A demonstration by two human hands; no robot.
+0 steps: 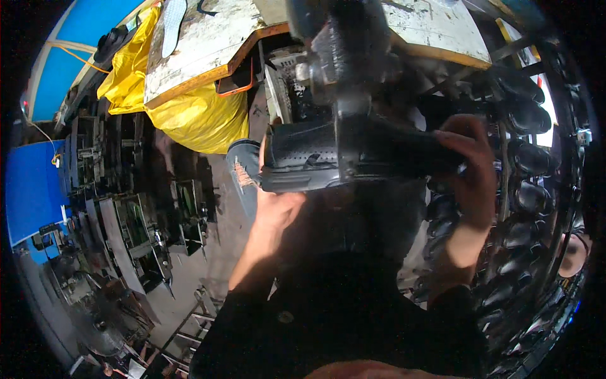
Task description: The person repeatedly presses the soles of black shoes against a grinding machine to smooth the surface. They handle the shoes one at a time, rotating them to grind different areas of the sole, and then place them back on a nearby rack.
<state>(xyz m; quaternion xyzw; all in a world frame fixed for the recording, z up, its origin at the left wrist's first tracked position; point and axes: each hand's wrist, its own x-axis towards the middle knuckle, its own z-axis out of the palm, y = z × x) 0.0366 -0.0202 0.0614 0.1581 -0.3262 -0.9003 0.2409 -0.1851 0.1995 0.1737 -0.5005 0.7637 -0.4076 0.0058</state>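
A black shoe (303, 156) with rows of small holes in its upper lies sideways beneath a dark metal machine head (341, 57). A narrow upright part of the machine crosses in front of the shoe's middle and hides a strip of it. My left hand (278, 203) grips the shoe's left end, its thumb along the lower edge. At the other end, in deep shadow, my right hand (472, 151) is closed around the dark part of the shoe. Shadow blurs the outline of that right end.
Behind the machine stands a worn white worktable (202, 44) with a pale insole (173, 28) on it. Yellow sheeting (202, 120) hangs below its edge. Racks of black shoes (530, 196) line the right side; metal frames (129, 237) stand on the left floor.
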